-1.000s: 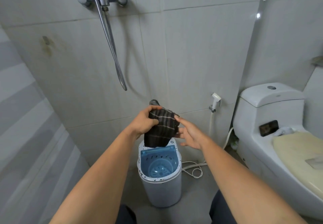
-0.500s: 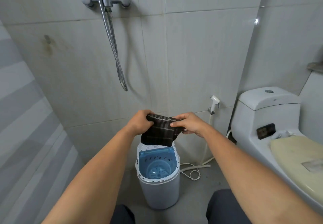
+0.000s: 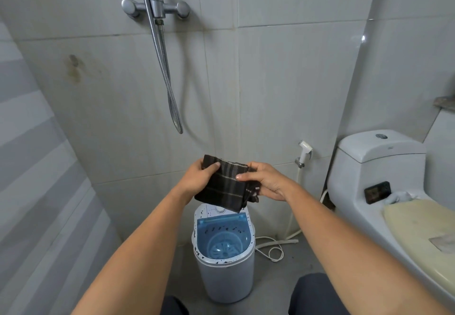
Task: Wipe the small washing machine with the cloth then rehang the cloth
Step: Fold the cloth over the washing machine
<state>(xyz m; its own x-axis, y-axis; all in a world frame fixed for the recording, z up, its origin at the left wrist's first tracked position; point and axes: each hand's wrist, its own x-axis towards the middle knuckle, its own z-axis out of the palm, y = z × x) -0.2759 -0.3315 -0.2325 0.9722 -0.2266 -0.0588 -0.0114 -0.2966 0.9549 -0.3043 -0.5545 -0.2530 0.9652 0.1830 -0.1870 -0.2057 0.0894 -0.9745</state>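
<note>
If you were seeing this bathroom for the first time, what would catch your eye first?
Both hands, left hand and right hand, hold a dark plaid cloth at centre frame. Directly below stands the small washing machine, its blue tub open and its white rim speckled black. A toilet fills the right side.

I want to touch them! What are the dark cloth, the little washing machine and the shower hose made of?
The cloth looks like soft woven fabric: it folds and shows plaid lines. The washing machine seems smooth plastic, white with a see-through blue lid. The shower hose looks like shiny metal, silvery and ribbed, though it could be coated.
</note>
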